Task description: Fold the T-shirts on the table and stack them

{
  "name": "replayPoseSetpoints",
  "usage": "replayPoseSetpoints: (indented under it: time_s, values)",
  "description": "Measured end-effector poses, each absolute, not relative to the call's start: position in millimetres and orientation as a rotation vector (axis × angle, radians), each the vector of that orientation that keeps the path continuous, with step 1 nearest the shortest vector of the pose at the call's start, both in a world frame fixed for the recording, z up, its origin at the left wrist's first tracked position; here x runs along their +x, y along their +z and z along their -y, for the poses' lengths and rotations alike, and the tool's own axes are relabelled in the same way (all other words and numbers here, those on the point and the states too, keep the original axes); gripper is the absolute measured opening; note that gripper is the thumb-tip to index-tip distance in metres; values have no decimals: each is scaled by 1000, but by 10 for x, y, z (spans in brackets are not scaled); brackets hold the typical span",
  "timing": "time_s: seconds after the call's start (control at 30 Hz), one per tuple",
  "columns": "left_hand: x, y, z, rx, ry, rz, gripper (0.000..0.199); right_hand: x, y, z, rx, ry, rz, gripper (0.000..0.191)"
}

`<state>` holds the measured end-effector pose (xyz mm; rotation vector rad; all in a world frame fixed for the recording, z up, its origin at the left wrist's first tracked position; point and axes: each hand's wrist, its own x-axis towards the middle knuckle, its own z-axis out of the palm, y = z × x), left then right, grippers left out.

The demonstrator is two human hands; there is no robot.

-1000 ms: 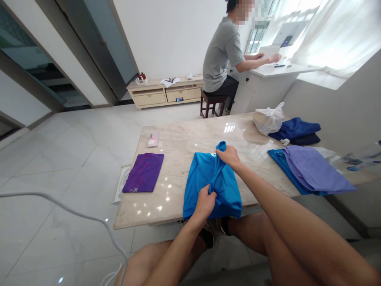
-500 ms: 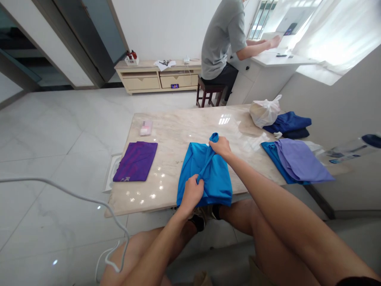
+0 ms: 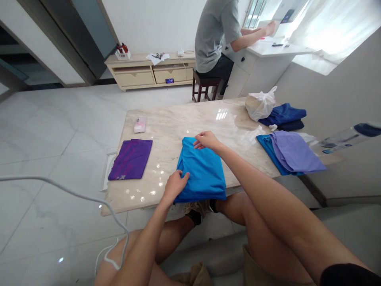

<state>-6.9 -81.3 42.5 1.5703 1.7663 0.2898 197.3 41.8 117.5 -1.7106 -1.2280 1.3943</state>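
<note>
A bright blue garment [image 3: 205, 174], folded into a flat bundle, lies at the near edge of the marble-topped table [image 3: 166, 127]. My left hand [image 3: 176, 184] rests at its left side, thumb and fingers apart. Over the bundle's far edge is my right hand [image 3: 207, 141], its fingers spread loosely with nothing gripped. To the left, a folded purple garment [image 3: 132, 159] lies flat with pale lettering at one corner.
A lavender folded cloth [image 3: 294, 151] tops a blue one at the table's right. Behind it are a white plastic bag [image 3: 260, 104], dark blue clothes [image 3: 284, 115] and a clear bottle [image 3: 347, 137]. A pink packet [image 3: 140, 124] lies back left. A person [image 3: 212, 37] sits beyond.
Both hands have let go of the twisted fold of blue cloth, which now lies flat across the bundle. The two hands have shifted left. The whole view has moved slightly.
</note>
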Motion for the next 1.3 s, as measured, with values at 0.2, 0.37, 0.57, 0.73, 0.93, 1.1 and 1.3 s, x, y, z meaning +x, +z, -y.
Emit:
replayPoseSetpoints:
  time_s: [0.2,0.37,0.57,0.73,0.93,1.1,1.3]
  values:
    - [-288,451,720,1647,267,-1646,16,2413,1177,-328,-1945,1078,1406,9]
    - [-558,522,654,1613,126,-1728,19,2861,1086,-227,-2182,1196,1472,10]
    - [-561,592,674,1797,-158,-1797,24,3078,876,-74,-2348,1663,1396,35]
    - [-772,626,586,1776,-312,-1694,28,2992,785,-108,-2342,1704,1418,38]
    - [-576,468,527,1806,314,-1872,27,2922,763,-128,-2376,1935,1501,32]
    - [-260,330,548,1536,487,-1766,34,2895,806,-61,-2176,1864,1356,38]
    - [-139,237,620,1105,658,-1441,44,2779,779,-106,-2033,2017,1187,56]
